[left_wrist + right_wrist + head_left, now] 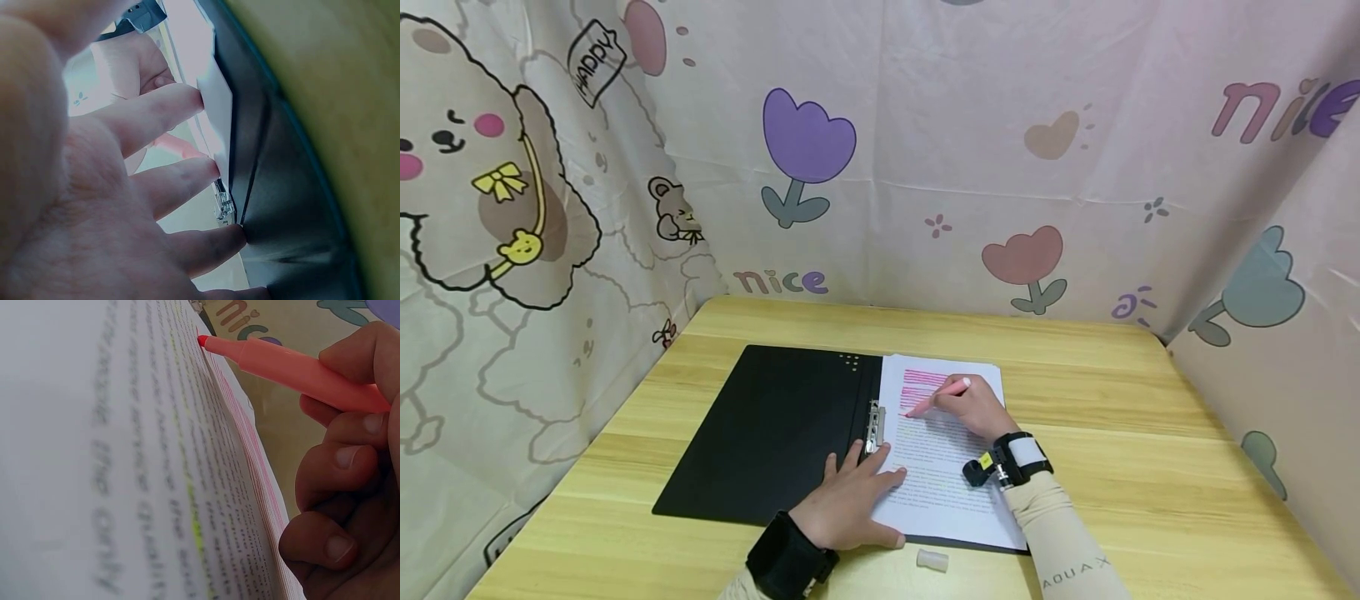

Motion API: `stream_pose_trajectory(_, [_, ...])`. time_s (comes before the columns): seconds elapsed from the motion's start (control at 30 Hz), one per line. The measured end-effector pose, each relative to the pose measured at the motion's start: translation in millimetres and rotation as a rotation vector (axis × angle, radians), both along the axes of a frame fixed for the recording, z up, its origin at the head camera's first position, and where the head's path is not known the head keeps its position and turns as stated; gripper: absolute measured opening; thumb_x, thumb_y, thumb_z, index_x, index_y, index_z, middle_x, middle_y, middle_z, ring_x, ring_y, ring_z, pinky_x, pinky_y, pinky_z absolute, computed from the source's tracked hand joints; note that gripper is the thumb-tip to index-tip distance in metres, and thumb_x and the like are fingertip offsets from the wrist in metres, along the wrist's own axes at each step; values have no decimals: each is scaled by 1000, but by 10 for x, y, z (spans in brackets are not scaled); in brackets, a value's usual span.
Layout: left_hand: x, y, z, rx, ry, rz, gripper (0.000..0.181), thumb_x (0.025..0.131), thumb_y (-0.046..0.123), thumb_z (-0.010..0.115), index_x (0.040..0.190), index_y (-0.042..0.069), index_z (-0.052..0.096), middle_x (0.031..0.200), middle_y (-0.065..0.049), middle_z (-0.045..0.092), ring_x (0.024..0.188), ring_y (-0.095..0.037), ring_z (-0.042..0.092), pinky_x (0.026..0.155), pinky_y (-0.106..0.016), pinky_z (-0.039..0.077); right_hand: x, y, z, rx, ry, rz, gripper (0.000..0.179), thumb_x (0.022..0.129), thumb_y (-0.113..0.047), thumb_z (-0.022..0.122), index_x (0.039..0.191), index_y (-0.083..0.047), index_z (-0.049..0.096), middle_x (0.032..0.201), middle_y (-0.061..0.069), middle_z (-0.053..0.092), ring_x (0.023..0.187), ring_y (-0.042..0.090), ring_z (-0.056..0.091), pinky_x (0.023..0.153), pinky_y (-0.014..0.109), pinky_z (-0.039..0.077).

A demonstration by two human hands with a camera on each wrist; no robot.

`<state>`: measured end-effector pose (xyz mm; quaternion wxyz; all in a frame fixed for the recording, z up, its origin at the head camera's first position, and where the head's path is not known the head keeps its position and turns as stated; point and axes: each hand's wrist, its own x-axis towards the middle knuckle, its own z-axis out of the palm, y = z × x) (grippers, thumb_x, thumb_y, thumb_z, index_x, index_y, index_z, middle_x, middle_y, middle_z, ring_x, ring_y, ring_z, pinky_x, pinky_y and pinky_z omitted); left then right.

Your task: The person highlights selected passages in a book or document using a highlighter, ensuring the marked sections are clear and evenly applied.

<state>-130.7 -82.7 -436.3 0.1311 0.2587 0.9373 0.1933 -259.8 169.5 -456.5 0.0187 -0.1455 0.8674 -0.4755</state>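
Observation:
A pink highlighter (942,397) is pinched in my right hand (977,408), its tip at a printed line on the white paper (947,500). Pink strokes cover the upper lines of the sheet, and the right wrist view also shows a few yellow marks (195,534). The paper lies in the right side of an open black folder (775,442), beside a metal clip (874,425). My left hand (848,500) rests with spread fingers across the folder's spine and the paper's lower left edge. In the left wrist view its fingertips touch paper and folder.
A small grey-white cap-like piece (932,560) lies on the wooden table (1105,467) just below the folder's front edge. Printed cloth curtains (910,167) hang behind the table and at both sides.

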Motion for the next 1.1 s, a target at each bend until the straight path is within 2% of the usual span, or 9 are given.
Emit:
stream_pose_trajectory(0.33, [3,-6,5,6,-5,-4,80,81,55,83,149,20,58,166,-16,34,152,-52,19,110,-81,18,5,20,-3,-44,-23,-45,26,94,-14,65,72,-1,68,93,-7,79,84,23,51,77,37,39])
stream_pose_trajectory(0.57, [6,-8,18,11,2,-7,80,81,55,83,149,20,58,165,-16,35,152,-52,20,110,-81,19,-8,36,-2,-42,-23,-48,32,94,-15,67,67,3,65,94,-6,77,83,23,52,77,37,40])
stream_pose_trajectory(0.9, [-2,-14,10,8,6,-10,80,82,55,82,149,20,58,165,-16,35,152,-53,20,110,-81,20,-13,78,21,-35,-15,-31,36,95,-14,64,66,8,61,86,-6,79,79,22,48,72,33,37])
stream_pose_trajectory(1.1, [-15,-17,-7,8,8,-10,81,82,56,82,150,20,58,165,-16,35,152,-53,20,110,-81,20,-11,76,30,-54,-32,-50,36,94,-15,65,68,9,60,88,-5,79,79,23,49,72,35,37])
